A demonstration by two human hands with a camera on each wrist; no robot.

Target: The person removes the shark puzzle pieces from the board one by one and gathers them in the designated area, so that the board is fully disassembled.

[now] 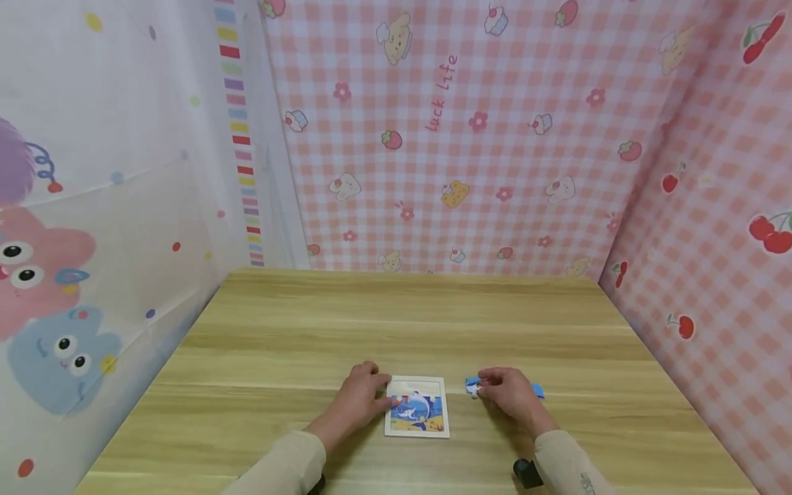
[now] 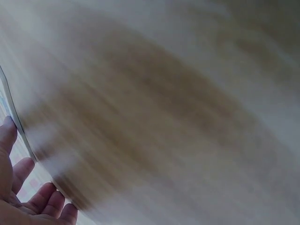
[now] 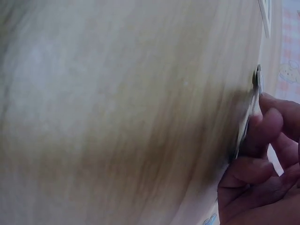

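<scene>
A white-framed jigsaw puzzle [image 1: 417, 436] with a dolphin picture lies on the table, its lower part filled and a pale strip bare along the top. My left hand [image 1: 359, 399] rests at its left side, thumb and a finger touching the frame. In the left wrist view the left hand [image 2: 28, 201] has loosely bent fingers by the frame edge [image 2: 18, 124]. To the right of the frame, my right hand [image 1: 510, 395] pinches a blue and white puzzle piece [image 1: 472, 381]. The right wrist view shows the right hand [image 3: 262, 164] with the thin piece [image 3: 259, 77] edge-on at its fingertips.
Another blue puzzle piece [image 1: 538, 391] lies just right of my right hand, partly hidden by it. The wooden table [image 1: 408, 316] meets a pink checked cloth [image 1: 470, 158] at the back, with patterned cloths on both sides. A black wrist device [image 1: 527, 473] sits under the right sleeve.
</scene>
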